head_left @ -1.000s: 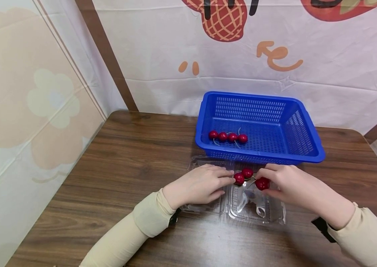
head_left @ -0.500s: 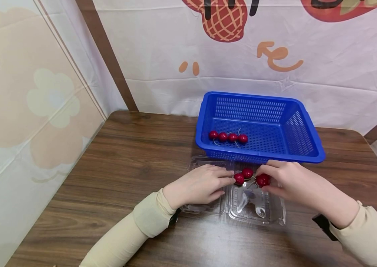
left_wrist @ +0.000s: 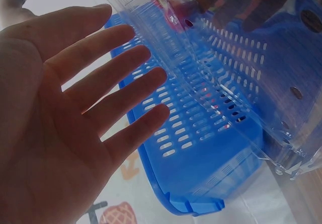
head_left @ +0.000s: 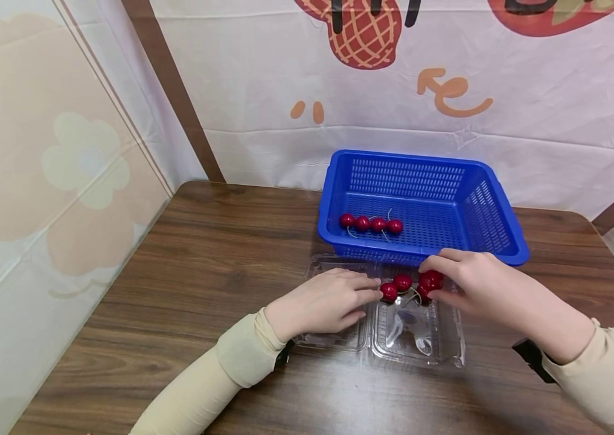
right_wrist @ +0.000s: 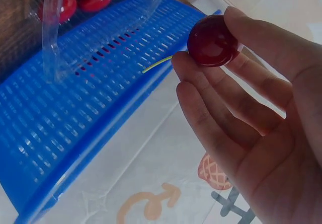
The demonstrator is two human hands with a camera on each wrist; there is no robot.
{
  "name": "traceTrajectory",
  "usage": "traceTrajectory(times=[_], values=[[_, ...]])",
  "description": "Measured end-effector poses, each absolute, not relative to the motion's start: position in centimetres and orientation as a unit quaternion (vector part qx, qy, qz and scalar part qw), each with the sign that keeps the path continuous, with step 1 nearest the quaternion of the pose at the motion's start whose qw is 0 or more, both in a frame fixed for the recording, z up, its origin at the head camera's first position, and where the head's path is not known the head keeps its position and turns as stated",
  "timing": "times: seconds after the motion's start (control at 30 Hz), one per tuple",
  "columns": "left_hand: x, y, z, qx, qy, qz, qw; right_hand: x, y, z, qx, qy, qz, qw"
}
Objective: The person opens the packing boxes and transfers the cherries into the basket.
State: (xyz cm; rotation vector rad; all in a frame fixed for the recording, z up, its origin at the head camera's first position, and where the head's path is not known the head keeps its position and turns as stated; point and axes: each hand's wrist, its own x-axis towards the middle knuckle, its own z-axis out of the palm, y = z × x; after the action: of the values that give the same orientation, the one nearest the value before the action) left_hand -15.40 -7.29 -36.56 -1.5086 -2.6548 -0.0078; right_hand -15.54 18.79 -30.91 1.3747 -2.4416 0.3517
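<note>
My right hand [head_left: 480, 290] pinches a glossy red cherry [right_wrist: 214, 40] between thumb and fingers, its green stem pointing out past the fingertips. In the head view this held cherry overlaps another cherry [head_left: 424, 295] just in front of it. Two more cherries [head_left: 389, 292] [head_left: 402, 283] lie with their stems in the right half of a hinged clear plastic box [head_left: 407, 338]. Over the box's left half my left hand [head_left: 328, 300] is spread, fingers nearly straight and fingertips right by the nearest cherry. The left wrist view shows its palm holding nothing.
Just behind the box stands a blue perforated basket [head_left: 426, 251], with a row of several cherries [head_left: 370, 223] on its floor. Both are on a brown wooden table [head_left: 203, 272]. A printed white cloth [head_left: 263, 72] hangs along the table's back edge.
My right hand has moved slightly back and to the right with its cherry. Another cherry now shows below the held one. The left hand stays where it was.
</note>
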Motion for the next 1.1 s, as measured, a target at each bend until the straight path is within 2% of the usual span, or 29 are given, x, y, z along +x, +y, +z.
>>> traceTrajectory(times=[0.33,0.8,1.1], values=[[-15.5,-7.4,-36.6,-0.497,-0.866,-0.005,0.047,-16.0,18.7,-30.0,0.488,-0.848,0.124,0.163],[-15.5,-7.4,-36.6,-0.498,-0.866,-0.005,0.047,-17.3,18.1,-28.7,0.466,-0.871,0.096,0.123],[-15.5,-7.4,-36.5,-0.498,-0.866,-0.007,0.044,-19.3,18.1,-28.5,0.464,-0.875,0.088,0.107]])
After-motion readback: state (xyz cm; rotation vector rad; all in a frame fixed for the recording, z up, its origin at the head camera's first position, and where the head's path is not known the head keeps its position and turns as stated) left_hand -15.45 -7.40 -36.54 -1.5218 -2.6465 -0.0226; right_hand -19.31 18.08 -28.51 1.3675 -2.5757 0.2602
